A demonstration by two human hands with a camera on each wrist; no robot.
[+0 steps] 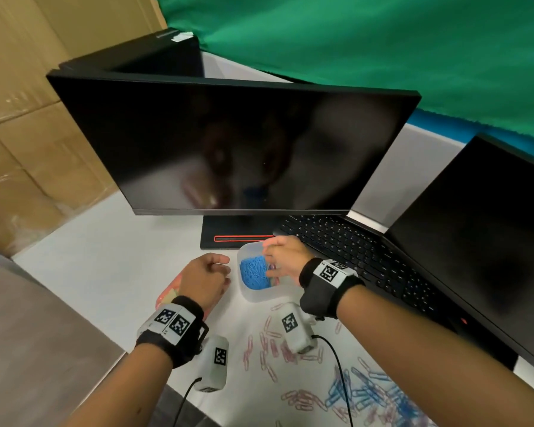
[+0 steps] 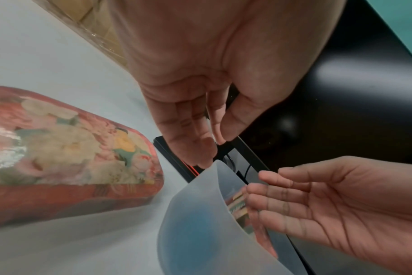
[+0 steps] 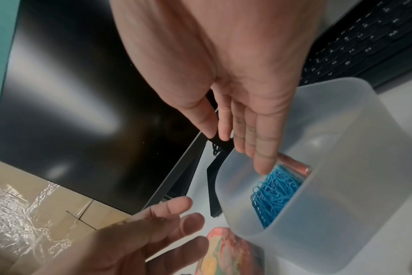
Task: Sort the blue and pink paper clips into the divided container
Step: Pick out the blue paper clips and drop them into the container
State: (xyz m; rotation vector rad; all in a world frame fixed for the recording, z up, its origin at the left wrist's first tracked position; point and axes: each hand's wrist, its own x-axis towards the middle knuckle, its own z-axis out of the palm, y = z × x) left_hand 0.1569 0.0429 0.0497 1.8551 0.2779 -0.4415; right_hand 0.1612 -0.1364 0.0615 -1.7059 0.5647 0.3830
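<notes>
A translucent divided container [image 1: 259, 295] stands on the white desk in front of the monitor stand. A heap of blue paper clips [image 1: 255, 272] fills its left compartment, and something pink [image 3: 294, 163] shows in the other. My right hand [image 1: 269, 261] reaches into the container from the right with its fingers [image 3: 259, 145] straight, holding nothing. Just left of the container, my left hand [image 1: 224, 268] hovers with loosely relaxed fingers [image 2: 195, 134] and is empty. Loose pink clips [image 1: 269, 346] lie on the desk near me. Loose blue clips [image 1: 373, 392] lie at the lower right.
A red floral tin [image 1: 170, 295] lies under my left wrist. A dark monitor [image 1: 228, 143] stands behind the container, with a black keyboard [image 1: 352, 251] to its right and a second screen [image 1: 475, 248] beyond. Cardboard boxes [image 1: 28, 149] are stacked at the left.
</notes>
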